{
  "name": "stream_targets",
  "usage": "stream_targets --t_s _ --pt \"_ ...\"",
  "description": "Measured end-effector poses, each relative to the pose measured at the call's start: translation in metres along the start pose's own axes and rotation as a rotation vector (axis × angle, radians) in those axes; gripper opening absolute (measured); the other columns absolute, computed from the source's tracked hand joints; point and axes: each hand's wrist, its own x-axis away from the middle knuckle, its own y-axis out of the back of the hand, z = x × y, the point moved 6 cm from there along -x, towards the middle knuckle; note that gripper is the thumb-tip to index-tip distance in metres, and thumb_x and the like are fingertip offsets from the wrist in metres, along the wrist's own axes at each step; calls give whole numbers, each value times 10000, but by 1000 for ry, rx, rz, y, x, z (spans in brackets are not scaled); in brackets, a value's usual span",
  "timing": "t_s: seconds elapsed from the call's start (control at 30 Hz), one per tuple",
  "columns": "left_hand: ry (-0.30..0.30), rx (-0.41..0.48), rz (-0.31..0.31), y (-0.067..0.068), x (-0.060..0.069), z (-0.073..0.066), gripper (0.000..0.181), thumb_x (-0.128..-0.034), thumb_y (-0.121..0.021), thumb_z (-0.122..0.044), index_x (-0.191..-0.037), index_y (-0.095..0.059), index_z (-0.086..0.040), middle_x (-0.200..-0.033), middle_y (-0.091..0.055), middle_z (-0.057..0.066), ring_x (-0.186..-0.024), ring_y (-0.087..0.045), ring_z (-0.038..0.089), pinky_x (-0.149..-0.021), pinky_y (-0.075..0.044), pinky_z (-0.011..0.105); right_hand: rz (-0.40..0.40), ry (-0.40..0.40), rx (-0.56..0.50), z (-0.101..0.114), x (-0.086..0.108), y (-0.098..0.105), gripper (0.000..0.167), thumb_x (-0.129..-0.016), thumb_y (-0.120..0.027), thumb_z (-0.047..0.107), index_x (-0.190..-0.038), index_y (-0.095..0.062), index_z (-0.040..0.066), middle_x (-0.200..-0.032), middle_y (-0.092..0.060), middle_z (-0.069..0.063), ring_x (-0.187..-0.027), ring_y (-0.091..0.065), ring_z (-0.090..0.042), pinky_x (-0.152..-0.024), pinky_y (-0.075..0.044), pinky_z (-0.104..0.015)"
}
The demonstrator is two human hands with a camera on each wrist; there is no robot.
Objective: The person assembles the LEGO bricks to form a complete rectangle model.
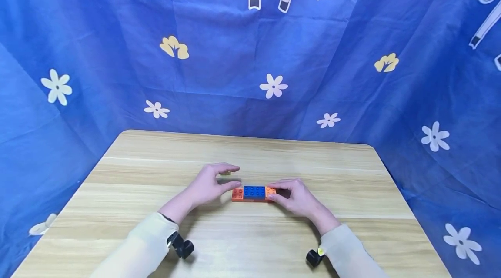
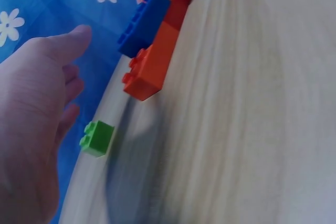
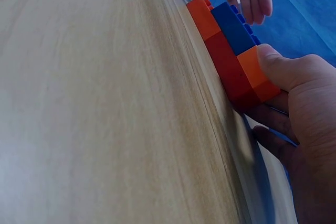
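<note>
A row of toy building bricks lies on the table in the middle of the head view. On top sit a blue brick [image 1: 254, 192] and, at its right end, an orange brick [image 3: 255, 69]. Below them a red brick [image 3: 227, 66] adjoins an orange-red brick [image 2: 153, 66] whose studs are bare at the left end. My right hand [image 1: 295, 198] pinches the orange brick between thumb and fingers. Left of the row, my left hand [image 1: 207, 186] is held with thumb and fingers apart and nothing between them. A small green brick [image 2: 97, 138] lies beyond it, partly hidden in the head view.
The wooden table [image 1: 250, 234] has rounded far corners. Behind it and along both sides hangs a blue cloth [image 1: 219, 69] printed with flowers and animal legs. A small black device [image 1: 182, 246] is strapped to the left wrist, another [image 1: 314, 258] to the right.
</note>
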Motion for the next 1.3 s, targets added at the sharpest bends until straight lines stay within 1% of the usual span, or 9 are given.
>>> stream_targets --t_s 0.1,0.17,0.37,0.6,0.8,1.0,1.17,1.3 --pt "3 -35 -23 8 -3 4 521 -914 -863 -346 -1371 -717 -143 -1386 -686 54 -1314 -616 306 -1124 -468 517 2 -16 -6 1 -2 -2 367 -957 -816 361 -1253 -796 145 -1223 -757 49 -1164 -696 -149 -1049 -539 -430" --pt "-1 -54 -32 13 -5 6 547 -911 -867 -339 -1388 -704 -128 -1403 -675 73 -1346 -591 318 -1149 -438 527 -1 -23 -12 1 -3 -2 369 -954 -821 354 -1252 -796 138 -1224 -758 44 -1167 -696 -157 -1049 -538 -438" --pt "23 -89 -46 20 -10 17 627 -891 -880 -345 -1415 -671 -72 -1425 -653 125 -1360 -569 373 -1165 -402 569 -8 -11 -16 4 -4 -2 355 -960 -817 329 -1252 -794 128 -1225 -761 18 -1175 -697 -190 -1050 -538 -453" --pt "83 -85 -38 18 -17 36 663 -885 -884 -352 -1432 -653 -58 -1443 -634 150 -1375 -550 388 -1190 -367 562 -16 -8 -20 2 -2 0 332 -959 -819 325 -1246 -798 158 -1216 -763 34 -1172 -698 -181 -1058 -533 -438" --pt "107 -100 -42 19 -22 49 656 -871 -899 -304 -1420 -655 -40 -1446 -627 173 -1383 -534 417 -1188 -360 581 -23 19 -26 1 -4 -1 334 -962 -818 306 -1254 -793 146 -1218 -763 22 -1168 -704 -185 -1041 -546 -433" --pt "115 -91 -31 17 -24 56 638 -866 -905 -269 -1406 -662 -32 -1442 -630 176 -1386 -530 415 -1197 -352 570 -28 -3 -40 -1 -3 -2 345 -962 -818 321 -1263 -791 157 -1227 -761 25 -1180 -697 -183 -1051 -539 -441" --pt "112 -111 -34 16 -26 61 616 -874 -899 -274 -1396 -673 -39 -1433 -640 166 -1378 -533 422 -1190 -360 578 -24 -30 -52 -2 -3 -3 347 -959 -818 339 -1260 -793 167 -1229 -760 27 -1176 -697 -176 -1057 -535 -437" --pt "112 -123 -31 17 -26 62 589 -886 -888 -273 -1384 -683 -36 -1412 -653 169 -1358 -544 428 -1179 -372 582 -21 -31 -42 -2 -3 -3 354 -963 -815 335 -1267 -789 156 -1231 -759 25 -1173 -699 -171 -1052 -539 -436"
